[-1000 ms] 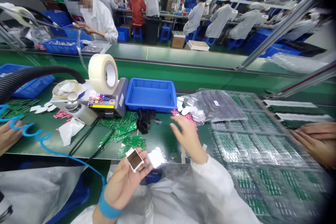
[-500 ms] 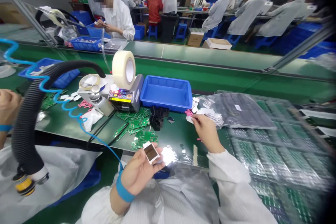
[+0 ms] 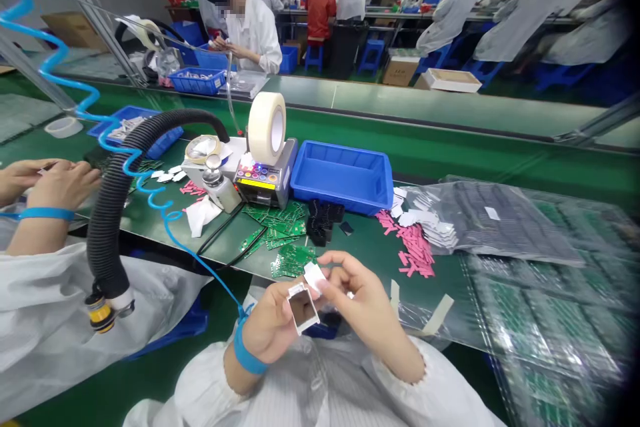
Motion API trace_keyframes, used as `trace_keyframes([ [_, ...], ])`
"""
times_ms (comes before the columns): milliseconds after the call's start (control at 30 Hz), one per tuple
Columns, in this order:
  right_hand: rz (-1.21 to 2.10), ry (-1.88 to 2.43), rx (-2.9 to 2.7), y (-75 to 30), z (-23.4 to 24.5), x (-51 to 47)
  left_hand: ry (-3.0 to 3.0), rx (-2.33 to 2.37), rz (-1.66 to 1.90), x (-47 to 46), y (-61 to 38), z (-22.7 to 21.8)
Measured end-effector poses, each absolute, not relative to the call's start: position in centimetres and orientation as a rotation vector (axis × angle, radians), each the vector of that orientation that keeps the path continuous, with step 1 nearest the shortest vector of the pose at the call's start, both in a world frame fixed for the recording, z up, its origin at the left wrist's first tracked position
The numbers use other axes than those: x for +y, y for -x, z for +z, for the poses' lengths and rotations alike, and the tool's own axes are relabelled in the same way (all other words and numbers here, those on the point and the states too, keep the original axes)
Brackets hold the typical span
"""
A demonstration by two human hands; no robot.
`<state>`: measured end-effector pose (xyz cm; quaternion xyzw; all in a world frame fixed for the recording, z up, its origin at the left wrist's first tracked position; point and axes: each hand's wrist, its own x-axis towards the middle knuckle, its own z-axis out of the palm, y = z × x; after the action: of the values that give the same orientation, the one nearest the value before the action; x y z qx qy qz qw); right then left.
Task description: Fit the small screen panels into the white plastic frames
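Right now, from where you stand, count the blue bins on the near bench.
2: one bin just right of the tape machine, the other bin farther left, partly behind the black hose. The hose could hide more.

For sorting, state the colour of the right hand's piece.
The piece is white, clearest in head view.

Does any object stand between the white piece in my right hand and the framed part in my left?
No other object shows between the white piece in your right hand and the framed part in your left hand; only fingertips are close.
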<state>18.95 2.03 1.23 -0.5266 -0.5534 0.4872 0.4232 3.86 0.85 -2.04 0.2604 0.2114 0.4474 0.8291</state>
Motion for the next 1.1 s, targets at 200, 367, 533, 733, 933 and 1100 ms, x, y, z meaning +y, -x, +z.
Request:
trace_keyframes([
  [200, 0.611, 1.207, -1.878, -19.0, 1.3, 2.0, -0.546, 0.478, 0.922, 0.4, -3.8, -2.1],
  [367, 0.454, 1.192, -1.799, -18.4, -0.3, 1.7, -0.515, 0.508, 0.939, 0.3, -4.1, -2.2],
  [533, 0.541, 1.197, -1.655, -18.8, -0.4, 1.4, -0.464, 0.522, 0.955, 1.0, -4.3, -2.8],
  [733, 0.643, 1.400, -1.648, -20.9, -3.4, 0.8, -0.295, 0.487, 1.009, 2.4, -2.6, -4.1],
  [933, 0.778, 1.359, -1.757, -22.0, -4.8, 2.1, -0.259, 0.308, 0.842, 1.8, -2.2, -3.6],
  [1100, 1.480, 0.873, -1.520, -21.4, -2.0, 2.7, -0.279, 0.230, 0.757, 1.3, -3.5, -2.8],
])
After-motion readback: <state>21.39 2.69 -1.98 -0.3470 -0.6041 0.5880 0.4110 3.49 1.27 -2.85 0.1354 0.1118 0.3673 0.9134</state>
